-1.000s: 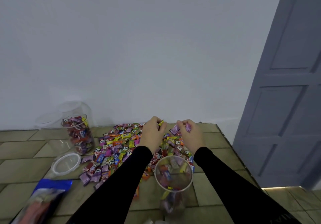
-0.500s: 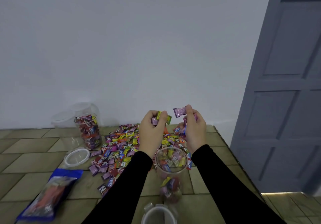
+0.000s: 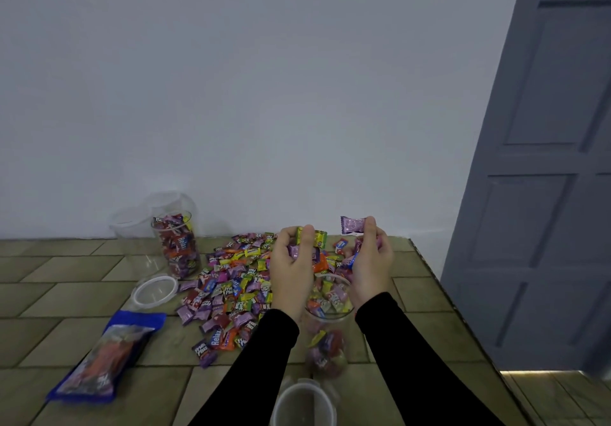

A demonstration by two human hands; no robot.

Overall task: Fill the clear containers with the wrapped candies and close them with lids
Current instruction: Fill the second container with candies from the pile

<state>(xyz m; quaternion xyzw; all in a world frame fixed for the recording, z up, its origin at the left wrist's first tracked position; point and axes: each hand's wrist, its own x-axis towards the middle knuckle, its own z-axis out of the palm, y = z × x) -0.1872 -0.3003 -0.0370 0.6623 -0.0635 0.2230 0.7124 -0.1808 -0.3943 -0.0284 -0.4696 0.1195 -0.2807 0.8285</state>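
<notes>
Clear plastic jar [image 3: 327,326], part-filled and lidless, stands on the tiled floor [image 3: 66,293] between both wrists. Above it, the left hand [image 3: 292,270] clutches several candies, a yellow-green one topmost; the right hand [image 3: 372,260] pinches a purple candy [image 3: 352,225]. Left of the jar spreads the candy pile [image 3: 231,280], with a loose lid [image 3: 153,291] farther left.

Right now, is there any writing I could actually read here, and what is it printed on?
"Relax": on a wrapper inside the filled jar by the wall.
"Relax": on a blue wrapper at the near edge of the candy pile.
"Fruit Plus": on a purple wrapper beside it.
Print on the candies in both hands, the other wrappers and the blue bag: too blurred to read.
</notes>
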